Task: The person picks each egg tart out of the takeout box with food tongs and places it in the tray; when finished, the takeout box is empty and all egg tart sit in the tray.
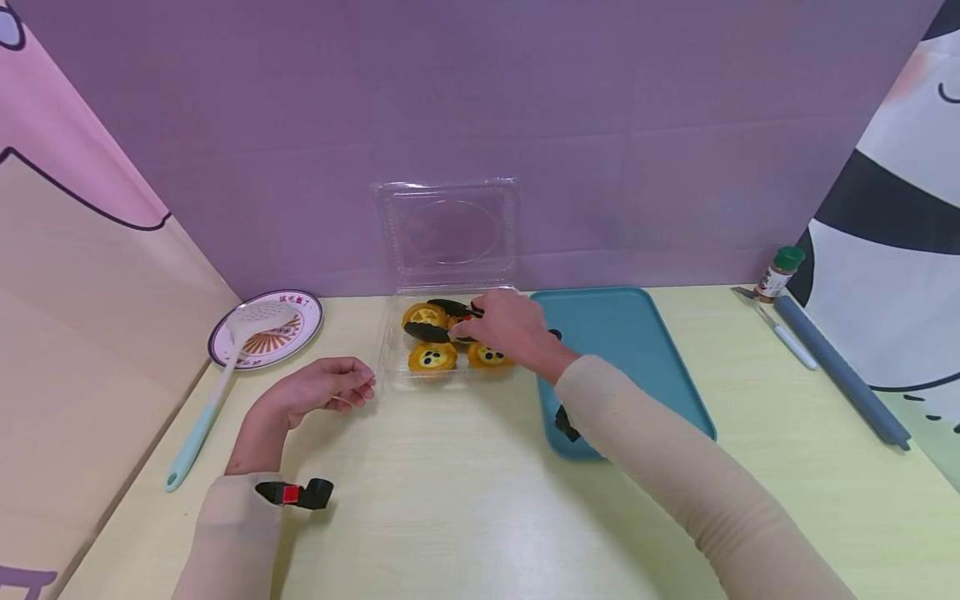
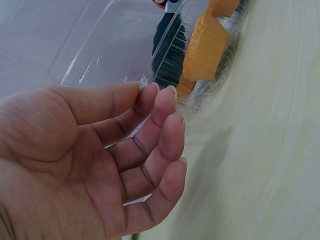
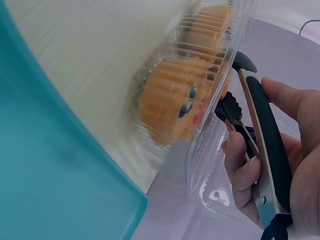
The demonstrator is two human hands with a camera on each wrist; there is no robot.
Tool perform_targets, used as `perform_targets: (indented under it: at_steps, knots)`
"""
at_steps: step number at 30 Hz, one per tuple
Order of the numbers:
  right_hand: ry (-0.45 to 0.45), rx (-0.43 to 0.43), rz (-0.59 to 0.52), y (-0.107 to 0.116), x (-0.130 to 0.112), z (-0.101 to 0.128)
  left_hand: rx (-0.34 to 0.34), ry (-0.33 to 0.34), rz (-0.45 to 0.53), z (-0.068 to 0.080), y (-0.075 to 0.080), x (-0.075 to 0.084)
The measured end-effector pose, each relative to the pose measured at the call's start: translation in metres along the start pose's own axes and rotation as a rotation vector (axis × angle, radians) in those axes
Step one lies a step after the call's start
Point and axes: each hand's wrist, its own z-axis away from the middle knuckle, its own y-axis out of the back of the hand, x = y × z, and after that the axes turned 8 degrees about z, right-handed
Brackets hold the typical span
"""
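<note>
My right hand (image 1: 513,325) grips a pair of tongs (image 3: 267,145) with black tips and dark handle grips. In the head view, the spread tips lie on either side of the back-left egg tart (image 1: 426,315) inside a clear plastic box (image 1: 390,354). Two tarts with dark berries, front-left (image 1: 432,357) and front-right (image 1: 489,356), share the box; another behind is partly hidden by my right hand. At the box's left front corner, my left hand (image 2: 115,160) pinches the rim between thumb and index finger, its other fingers loosely bent.
The box's clear lid (image 1: 450,229) stands raised at the back. Right of the box lies a blue tray (image 1: 622,333). A skimmer (image 1: 197,442) rests across a patterned plate (image 1: 311,321) at left. Far right are a green-capped bottle (image 1: 776,275), a white-handled utensil (image 1: 795,346) and a grey-blue bar (image 1: 843,375).
</note>
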Motion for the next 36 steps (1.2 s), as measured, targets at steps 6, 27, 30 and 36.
perform_targets:
  at_steps: [6, 27, 30, 36]
  knots:
    - [0.031, 0.026, 0.002, 0.001, 0.004, 0.001, -0.004, 0.001, 0.005, 0.0, -0.001, 0.001]
    - [0.046, 0.074, -0.118, 0.024, 0.022, 0.026, -0.015, -0.009, 0.046, -0.001, -0.006, 0.002]
    - [0.051, 0.103, -0.131, 0.033, 0.034, 0.035, -0.016, -0.009, 0.053, -0.002, -0.006, 0.003]
    - [0.027, 0.141, -0.147, 0.049, 0.058, 0.052, -0.009, -0.018, 0.038, -0.002, -0.004, 0.002]
